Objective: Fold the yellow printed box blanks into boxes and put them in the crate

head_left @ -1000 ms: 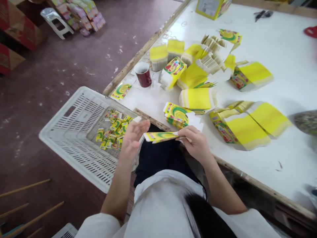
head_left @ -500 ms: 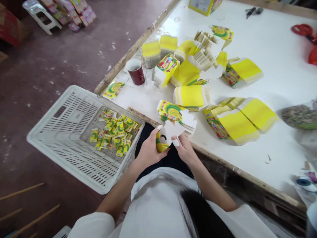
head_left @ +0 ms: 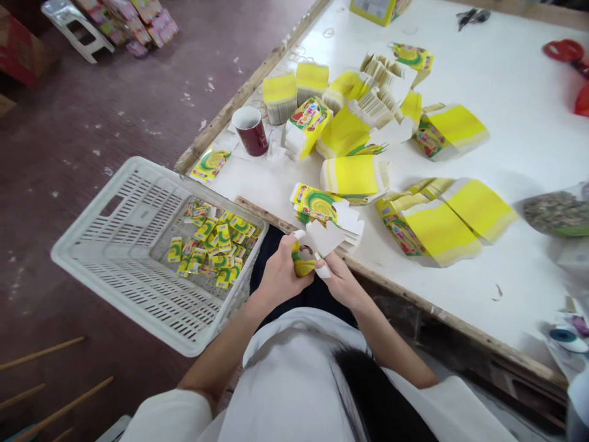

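Observation:
Between my two hands, just above my lap at the table's edge, is a small yellow-and-green carton (head_left: 304, 265) with its white flaps standing open. My left hand (head_left: 281, 273) is wrapped round the carton's left side, thumb on top. My right hand (head_left: 340, 279) pinches its right side near the flaps; white wrapping covers the thumb tips. Directly beyond lies a stack of flattened printed cartons (head_left: 317, 204) with white flaps. On my left a white plastic crate (head_left: 133, 307) holds many small yellow-green cartons (head_left: 223, 236).
On the white table (head_left: 483, 73) lie several bundles of yellow cartons (head_left: 442, 230). A maroon mug (head_left: 253, 136) stands near the left edge. Red-handled scissors (head_left: 562, 49) and a clear bag (head_left: 559, 213) are on the right. A white stool (head_left: 78, 31) stands on the floor.
The carton has turned slightly in my hands, and its white flaps now lean further right. My right thumb has moved down and left against the carton's edge.

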A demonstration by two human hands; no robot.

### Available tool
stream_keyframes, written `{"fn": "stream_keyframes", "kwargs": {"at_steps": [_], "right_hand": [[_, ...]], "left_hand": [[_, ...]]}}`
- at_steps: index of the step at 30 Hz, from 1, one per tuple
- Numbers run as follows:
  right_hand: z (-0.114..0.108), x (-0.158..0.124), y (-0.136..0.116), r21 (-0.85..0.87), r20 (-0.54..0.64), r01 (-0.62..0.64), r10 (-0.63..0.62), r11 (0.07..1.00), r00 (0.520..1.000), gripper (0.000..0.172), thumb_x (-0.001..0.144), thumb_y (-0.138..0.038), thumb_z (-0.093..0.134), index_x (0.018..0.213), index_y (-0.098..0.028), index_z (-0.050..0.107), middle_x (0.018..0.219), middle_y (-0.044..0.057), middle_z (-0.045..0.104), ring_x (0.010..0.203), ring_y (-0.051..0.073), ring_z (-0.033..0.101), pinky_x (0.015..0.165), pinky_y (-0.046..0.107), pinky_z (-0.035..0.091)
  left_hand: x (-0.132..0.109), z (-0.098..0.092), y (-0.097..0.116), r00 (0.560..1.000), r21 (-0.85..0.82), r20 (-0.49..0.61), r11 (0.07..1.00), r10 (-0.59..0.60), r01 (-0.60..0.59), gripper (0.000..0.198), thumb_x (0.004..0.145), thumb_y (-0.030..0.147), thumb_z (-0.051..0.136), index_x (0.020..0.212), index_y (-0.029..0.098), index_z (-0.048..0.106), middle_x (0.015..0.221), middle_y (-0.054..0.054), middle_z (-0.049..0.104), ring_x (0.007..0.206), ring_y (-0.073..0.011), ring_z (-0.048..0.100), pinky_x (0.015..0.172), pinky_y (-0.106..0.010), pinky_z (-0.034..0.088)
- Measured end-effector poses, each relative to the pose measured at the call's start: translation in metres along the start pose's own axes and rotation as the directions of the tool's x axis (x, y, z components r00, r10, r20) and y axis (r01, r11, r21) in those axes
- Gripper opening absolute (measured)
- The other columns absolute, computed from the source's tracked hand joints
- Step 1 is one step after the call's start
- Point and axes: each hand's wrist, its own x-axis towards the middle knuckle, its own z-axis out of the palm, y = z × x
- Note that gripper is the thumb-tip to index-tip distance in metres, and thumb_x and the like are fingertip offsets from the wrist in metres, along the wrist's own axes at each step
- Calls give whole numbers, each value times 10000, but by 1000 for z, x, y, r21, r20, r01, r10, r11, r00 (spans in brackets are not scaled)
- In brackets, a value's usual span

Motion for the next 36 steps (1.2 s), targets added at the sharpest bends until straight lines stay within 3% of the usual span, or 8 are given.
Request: {"fn": "stream_keyframes", "kwargs": {"at_steps": [5,9,12,16,20,27,32,36], "right_hand": [[3,-2,3,-139,-7,29,-30,990,1000,475,1011,-466,427,1390,-213,561,1229,105,705,1214,292,634,1101,478,472],[12,0,13,-362,-27,121,-140,924,990,568,935,-193,457,1503,-176,440,1494,164,529,1393,299,505,1134,483,450],[13,4,21,-410,-38,172,-205,896,978,568,929,-117,413,1485,-206,483,1535,151,494,1429,266,477,1161,464,432],[4,8,27,-405,-50,193,-233,893,971,545,973,-165,436,1511,-249,455,1529,133,511,1454,263,448,1183,482,399],[-3,7,28,-454,98,225,-202,862,974,413,985,-239,509,1389,-267,591,1594,158,413,1442,300,461,1105,479,476],[-24,15,17,-421,277,299,-193,856,941,235,945,-208,572,1152,-239,678,1450,164,539,1356,291,543,1065,487,492],[-3,13,13,-399,96,268,-251,877,963,522,909,-203,576,1403,-191,407,1492,221,431,1451,313,402,1151,540,391],[-2,17,12,-407,-33,212,-246,888,969,616,881,-285,664,1422,-197,381,1351,179,554,1259,303,564,1076,479,468]], "left_hand": [[4,1,-4,999,27,29,999,-26,25,590,710,265,706,1235,256,434,1070,-64,638,902,-258,680,753,-363,532],[6,7,-11,994,35,103,999,-28,24,615,696,213,690,1264,231,454,1142,-113,626,984,-298,672,796,-403,542],[7,7,-16,1000,72,21,997,-10,9,678,663,170,689,1292,193,437,1268,-175,562,1116,-329,630,868,-436,531],[4,-9,-16,999,146,-46,989,-11,17,586,698,220,737,1235,198,501,1146,-126,631,1081,-322,645,909,-458,519],[3,-27,-14,997,186,21,980,68,-71,513,750,296,762,1216,227,558,1102,-93,695,1050,-301,682,910,-417,535],[6,-37,-16,994,196,62,975,92,-103,643,676,308,823,1261,228,568,1163,-94,732,1040,-301,718,911,-405,563],[6,-29,-12,992,187,-12,974,129,-124,644,737,318,786,1319,220,530,1231,-113,701,1118,-299,688,976,-413,537],[1,-46,-27,988,163,-152,986,2,23,636,722,364,807,1281,218,542,1199,-99,681,1128,-303,662,1008,-441,514]]}}
